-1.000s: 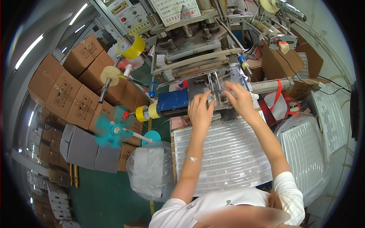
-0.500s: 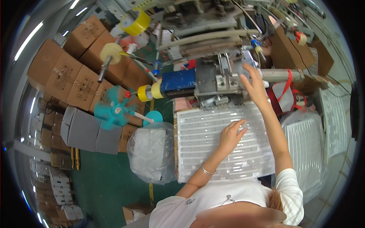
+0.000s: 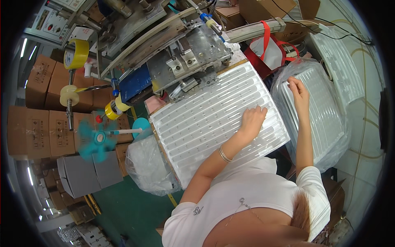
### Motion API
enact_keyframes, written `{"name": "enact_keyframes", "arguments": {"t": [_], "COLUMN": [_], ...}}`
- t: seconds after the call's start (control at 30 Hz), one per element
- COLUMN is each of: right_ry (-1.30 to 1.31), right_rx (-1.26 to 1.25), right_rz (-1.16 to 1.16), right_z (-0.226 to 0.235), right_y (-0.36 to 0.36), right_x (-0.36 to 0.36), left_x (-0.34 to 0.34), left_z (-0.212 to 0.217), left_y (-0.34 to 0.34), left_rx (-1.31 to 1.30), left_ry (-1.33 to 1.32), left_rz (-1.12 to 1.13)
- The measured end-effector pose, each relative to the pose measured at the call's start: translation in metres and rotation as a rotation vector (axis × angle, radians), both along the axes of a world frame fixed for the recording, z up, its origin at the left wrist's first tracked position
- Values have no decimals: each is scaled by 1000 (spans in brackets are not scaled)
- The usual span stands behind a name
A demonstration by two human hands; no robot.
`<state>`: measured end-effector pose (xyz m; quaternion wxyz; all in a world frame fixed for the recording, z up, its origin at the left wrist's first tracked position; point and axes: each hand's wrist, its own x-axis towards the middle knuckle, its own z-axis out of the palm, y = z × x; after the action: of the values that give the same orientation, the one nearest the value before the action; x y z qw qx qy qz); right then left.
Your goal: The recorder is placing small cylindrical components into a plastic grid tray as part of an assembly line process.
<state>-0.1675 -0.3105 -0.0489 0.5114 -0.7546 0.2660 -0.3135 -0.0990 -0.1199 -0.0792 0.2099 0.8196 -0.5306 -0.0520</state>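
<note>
In front of me lies a white ribbed plastic tray (image 3: 197, 136) with rows of small dark dots or pieces. My left hand (image 3: 253, 123) rests over its right part with fingers curled; what they hold, if anything, is hidden. My right hand (image 3: 300, 94) is at the upper left corner of a second ribbed tray (image 3: 323, 111), which lies in a clear plastic bag (image 3: 339, 150) on the right. Its thumb and fingers are pinched together at that tray's edge. Beyond the first tray stands a metal press machine (image 3: 193, 57) with small clamps on its bed, touched by neither hand.
Yellow tape rolls (image 3: 76, 54) hang at the machine's left. A turquoise fan (image 3: 98, 138) spins there, near stacked cardboard boxes (image 3: 61, 136). A bagged white bundle (image 3: 150, 164) sits left of the tray. Behind the right tray is a red-handled bag (image 3: 267, 53); more ribbed trays (image 3: 341, 66) lean at far right.
My right hand has left the machine bed and come down to the bagged tray on the right. My left hand stays over the front tray, its fingers more curled. The view has turned right.
</note>
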Motion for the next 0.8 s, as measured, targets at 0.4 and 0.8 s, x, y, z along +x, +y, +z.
{"name": "enact_keyframes", "arguments": {"t": [0.4, 0.8], "right_ry": [-29, 154], "right_rx": [0, -227], "right_rz": [107, 596], "right_z": [2, 21], "right_y": [21, 135], "right_x": [11, 70], "left_x": [-23, 12], "left_z": [-30, 26], "left_y": [-40, 146], "left_rx": [-227, -567], "left_ry": [-4, 311], "left_rz": [-11, 595]}}
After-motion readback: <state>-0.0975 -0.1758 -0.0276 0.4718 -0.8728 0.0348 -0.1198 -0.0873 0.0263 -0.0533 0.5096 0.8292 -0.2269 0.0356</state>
